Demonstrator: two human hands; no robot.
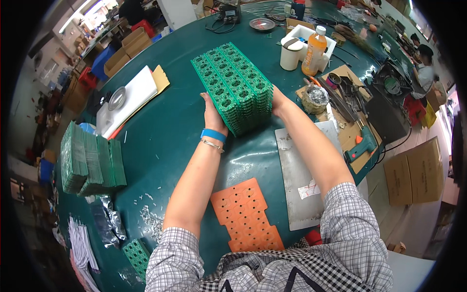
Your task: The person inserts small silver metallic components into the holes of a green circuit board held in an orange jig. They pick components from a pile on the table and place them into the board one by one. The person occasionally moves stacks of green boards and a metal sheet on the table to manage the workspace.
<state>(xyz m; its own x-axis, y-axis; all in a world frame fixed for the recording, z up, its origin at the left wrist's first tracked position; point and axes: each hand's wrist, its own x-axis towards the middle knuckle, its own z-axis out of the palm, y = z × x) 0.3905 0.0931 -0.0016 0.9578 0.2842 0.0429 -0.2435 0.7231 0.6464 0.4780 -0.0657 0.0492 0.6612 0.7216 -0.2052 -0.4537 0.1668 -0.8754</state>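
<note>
Left grip (213,116) and right grip (278,102) hold stacked green boards (232,78).

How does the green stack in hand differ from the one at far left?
The held stack is between the left hand and right hand; the left stack stands untouched. The held stack shows rows of ring-like patterns; none are discernible on the left stack. The held stack looks brighter, the left stack paler. Both are layered and green.

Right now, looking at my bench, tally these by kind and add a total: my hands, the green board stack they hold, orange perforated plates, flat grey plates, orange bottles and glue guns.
Hands (left hand, right hand): 2
Held green board stack: 1
Orange perforated plate: 1
Flat grey plate: 1
Orange bottle: 1
Glue gun: 1
Total: 7
</note>
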